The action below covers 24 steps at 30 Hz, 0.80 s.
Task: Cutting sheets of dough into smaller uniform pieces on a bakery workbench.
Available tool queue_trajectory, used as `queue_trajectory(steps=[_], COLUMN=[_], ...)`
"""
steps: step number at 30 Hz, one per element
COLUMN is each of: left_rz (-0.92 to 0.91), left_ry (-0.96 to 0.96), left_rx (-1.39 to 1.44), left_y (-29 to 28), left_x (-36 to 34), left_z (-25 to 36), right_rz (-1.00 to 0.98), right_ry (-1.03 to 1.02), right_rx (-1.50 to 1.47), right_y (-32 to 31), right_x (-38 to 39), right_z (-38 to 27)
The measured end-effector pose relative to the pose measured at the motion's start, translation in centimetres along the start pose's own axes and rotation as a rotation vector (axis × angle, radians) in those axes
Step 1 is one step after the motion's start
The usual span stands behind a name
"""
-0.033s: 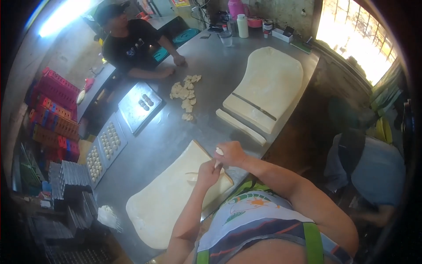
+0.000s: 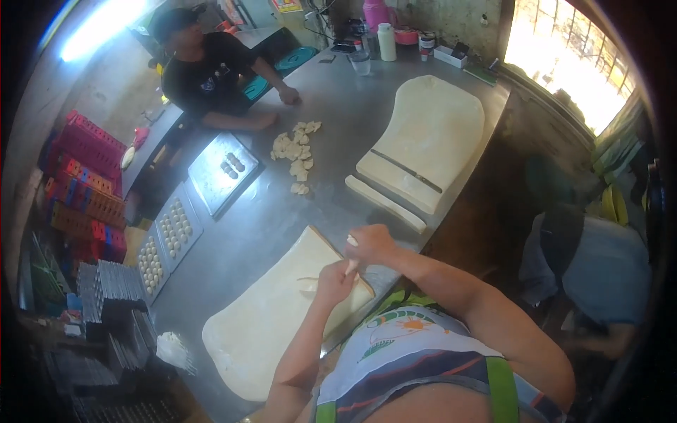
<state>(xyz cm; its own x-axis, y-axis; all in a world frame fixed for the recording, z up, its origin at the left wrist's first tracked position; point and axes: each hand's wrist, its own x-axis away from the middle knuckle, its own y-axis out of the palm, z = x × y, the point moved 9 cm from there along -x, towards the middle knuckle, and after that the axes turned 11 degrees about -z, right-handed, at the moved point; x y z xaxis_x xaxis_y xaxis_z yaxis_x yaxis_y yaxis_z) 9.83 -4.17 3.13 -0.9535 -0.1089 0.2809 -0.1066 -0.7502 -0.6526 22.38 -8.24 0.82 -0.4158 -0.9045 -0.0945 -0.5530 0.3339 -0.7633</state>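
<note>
the fingers of the left hand (image 2: 336,284) and right hand (image 2: 372,244) curl closed round a piece of dough (image 2: 352,266), held between them by the edge of a dough sheet (image 2: 271,321), which lies on a metal table (image 2: 324,211). farther off are a dough strip (image 2: 386,204), a second sheet (image 2: 443,116) with a knife (image 2: 407,170) on it, dough scraps (image 2: 290,148) and a co-worker (image 2: 211,77).

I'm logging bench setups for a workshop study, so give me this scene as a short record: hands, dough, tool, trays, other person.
left hand: gripping a dough piece above the near sheet
right hand: closed around the same piece
far sheet: on the metal table, long knife lying on it, cut strip alongside
scraps: loose pile
trays: two, with pale balls
co-worker: across the table
</note>
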Motion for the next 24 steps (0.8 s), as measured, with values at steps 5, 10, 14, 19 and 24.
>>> queue_trajectory(steps=[5,10,14,19,24], left_rz=[0.108,0.327,0.346,0.053,0.164], left_ry=[0.259,0.346,0.328,-0.211,0.247], left_rx=[0.509,-0.011,0.343,0.173,0.305], left_y=[-1.6,-5.1,-4.2,0.2,0.3], left_x=[-0.1,-0.8,-1.4,-0.9,0.3], left_z=[0.5,-0.6,-4.5,-3.2,0.6], right_rz=[0.113,-0.073,0.138,0.080,-0.328], right_ry=[0.099,-0.188,-0.336,-0.015,0.326], right_rx=[0.127,-0.166,-0.253,-0.014,0.115], right_y=[-0.5,-1.9,-3.0,-1.4,2.8], right_x=[2.2,0.3,0.3,1.0,0.8], right_z=[1.6,-6.7,-8.6,-3.3,7.1])
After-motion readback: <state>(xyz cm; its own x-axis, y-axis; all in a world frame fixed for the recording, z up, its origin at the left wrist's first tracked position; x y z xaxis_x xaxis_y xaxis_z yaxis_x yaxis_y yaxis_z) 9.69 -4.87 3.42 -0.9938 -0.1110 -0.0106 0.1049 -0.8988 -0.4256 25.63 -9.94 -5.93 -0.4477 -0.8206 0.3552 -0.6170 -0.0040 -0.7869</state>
